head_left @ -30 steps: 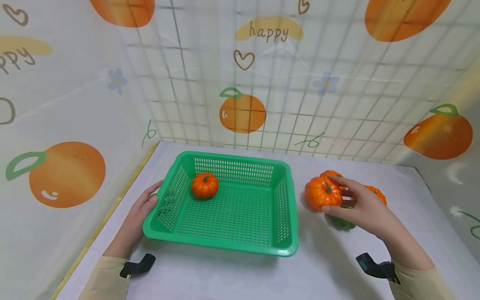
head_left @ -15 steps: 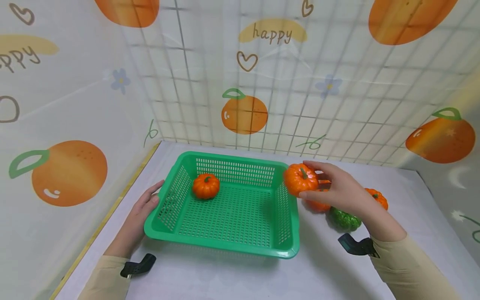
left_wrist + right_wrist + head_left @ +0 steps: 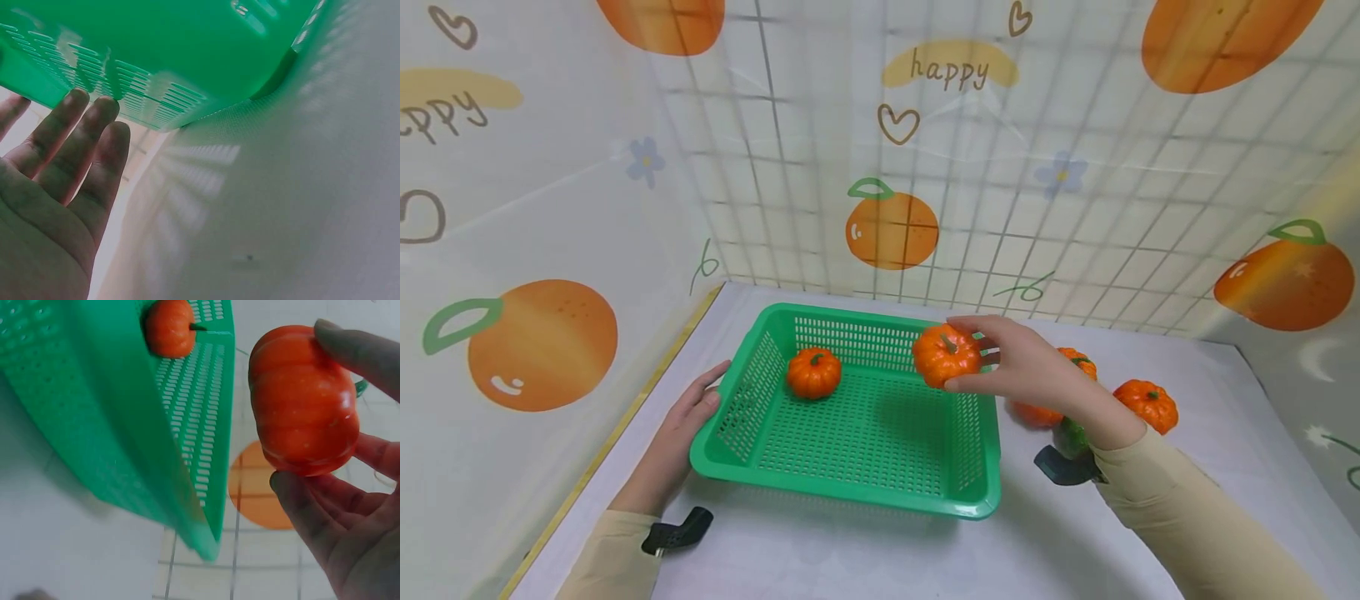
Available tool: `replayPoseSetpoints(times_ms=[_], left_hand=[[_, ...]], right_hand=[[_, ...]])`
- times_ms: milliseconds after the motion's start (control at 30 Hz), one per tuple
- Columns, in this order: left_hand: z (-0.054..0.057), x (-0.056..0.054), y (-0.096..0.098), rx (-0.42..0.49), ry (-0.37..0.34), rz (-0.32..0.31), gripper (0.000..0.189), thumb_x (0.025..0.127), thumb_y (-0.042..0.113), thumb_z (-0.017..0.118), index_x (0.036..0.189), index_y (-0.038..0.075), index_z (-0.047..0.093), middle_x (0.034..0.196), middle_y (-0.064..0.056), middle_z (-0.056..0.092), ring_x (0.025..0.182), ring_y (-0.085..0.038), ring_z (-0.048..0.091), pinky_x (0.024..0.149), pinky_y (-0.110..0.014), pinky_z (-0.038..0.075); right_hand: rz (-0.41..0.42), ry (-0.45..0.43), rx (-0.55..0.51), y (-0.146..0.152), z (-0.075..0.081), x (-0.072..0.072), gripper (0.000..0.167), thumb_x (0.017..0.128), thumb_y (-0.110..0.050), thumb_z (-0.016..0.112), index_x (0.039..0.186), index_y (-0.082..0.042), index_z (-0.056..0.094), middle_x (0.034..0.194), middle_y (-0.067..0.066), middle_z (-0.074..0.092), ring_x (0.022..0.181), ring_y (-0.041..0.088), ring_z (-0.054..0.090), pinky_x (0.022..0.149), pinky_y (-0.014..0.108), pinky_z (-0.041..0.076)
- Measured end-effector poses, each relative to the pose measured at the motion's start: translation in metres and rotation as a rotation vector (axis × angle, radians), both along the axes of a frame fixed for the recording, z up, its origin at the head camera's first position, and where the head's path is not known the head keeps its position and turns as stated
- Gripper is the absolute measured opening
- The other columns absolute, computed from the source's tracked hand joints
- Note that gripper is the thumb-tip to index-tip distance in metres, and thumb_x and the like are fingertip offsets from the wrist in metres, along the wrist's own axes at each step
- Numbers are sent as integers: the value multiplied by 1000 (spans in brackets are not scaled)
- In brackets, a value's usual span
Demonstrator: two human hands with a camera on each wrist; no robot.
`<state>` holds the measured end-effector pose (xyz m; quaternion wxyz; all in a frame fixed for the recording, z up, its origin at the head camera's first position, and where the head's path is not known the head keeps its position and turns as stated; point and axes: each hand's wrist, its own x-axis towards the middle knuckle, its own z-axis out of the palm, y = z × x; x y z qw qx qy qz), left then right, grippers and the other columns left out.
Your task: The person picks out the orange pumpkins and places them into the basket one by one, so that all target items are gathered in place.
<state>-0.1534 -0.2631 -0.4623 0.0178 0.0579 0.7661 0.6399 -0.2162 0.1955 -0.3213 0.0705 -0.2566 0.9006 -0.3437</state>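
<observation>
My right hand grips a small orange pumpkin by its sides, thumb and fingers curled round it. The pumpkin hangs above the right part of a green plastic basket, stem upward. Inside that basket, another orange pumpkin sits towards the back left. At the basket's left side, my left hand rests with its fingers against the outer wall. The left wrist view shows those fingers nearly straight at the slotted wall. In the right wrist view the held pumpkin is beside the basket rim.
Right of the basket lie more orange pumpkins, one in plain sight and others partly behind my right arm. A green pumpkin is mostly hidden by that arm. A printed curtain hangs behind the white table.
My right hand has lifted the pumpkin from the group on the right and carried it left, over the basket. My left hand has stayed at the basket's side.
</observation>
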Motion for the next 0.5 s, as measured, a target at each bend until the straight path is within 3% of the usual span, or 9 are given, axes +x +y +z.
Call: replayPoseSetpoints(times_ms=[333, 500], left_hand=[[0, 0, -1, -20, -4, 7, 50, 106, 45, 37, 155, 35, 30, 146, -9, 44, 120, -25, 54, 89, -29, 49], [0, 0, 0, -18, -17, 10, 51, 106, 46, 38, 155, 35, 30, 149, -7, 42, 124, -23, 51, 90, -27, 47]], right_hand=[[110, 51, 45, -41, -2, -12, 80, 77, -46, 84, 143, -16, 51, 129, -8, 56, 107, 14, 57, 82, 35, 54], [138, 31, 68, -58, -5, -14, 81, 76, -46, 84, 144, -17, 50, 128, -7, 56, 103, 13, 58, 79, 30, 53]])
